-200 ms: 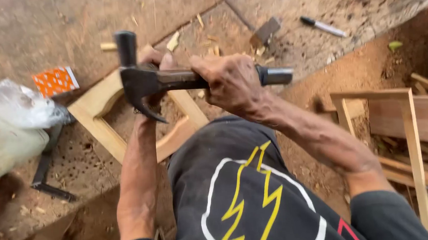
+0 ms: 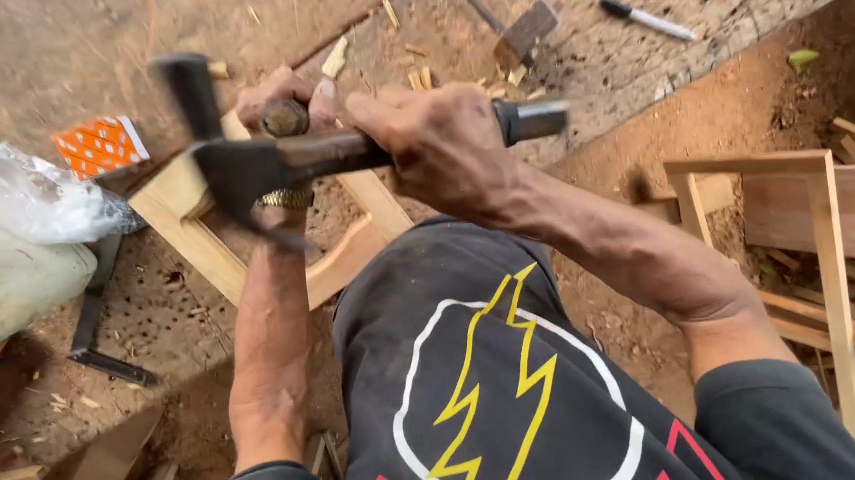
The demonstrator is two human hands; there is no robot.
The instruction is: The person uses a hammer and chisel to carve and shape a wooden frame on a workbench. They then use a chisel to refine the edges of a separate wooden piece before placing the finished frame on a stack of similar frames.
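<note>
My right hand grips the handle of a dark claw hammer, whose head is blurred by motion over a pale wooden frame piece on the worn bench. My left hand reaches under the hammer and holds a chisel with a round wooden handle upright against the frame. My knee in dark shorts with a yellow lightning print fills the lower middle.
An orange patterned small box and a clear plastic bag lie at left. A hatchet and a black-capped marker rest at the top. Wooden frames and planks are stacked at right. Wood chips litter the bench.
The hammer head has swung slightly and is now blurred. The left hand still holds the chisel on the frame.
</note>
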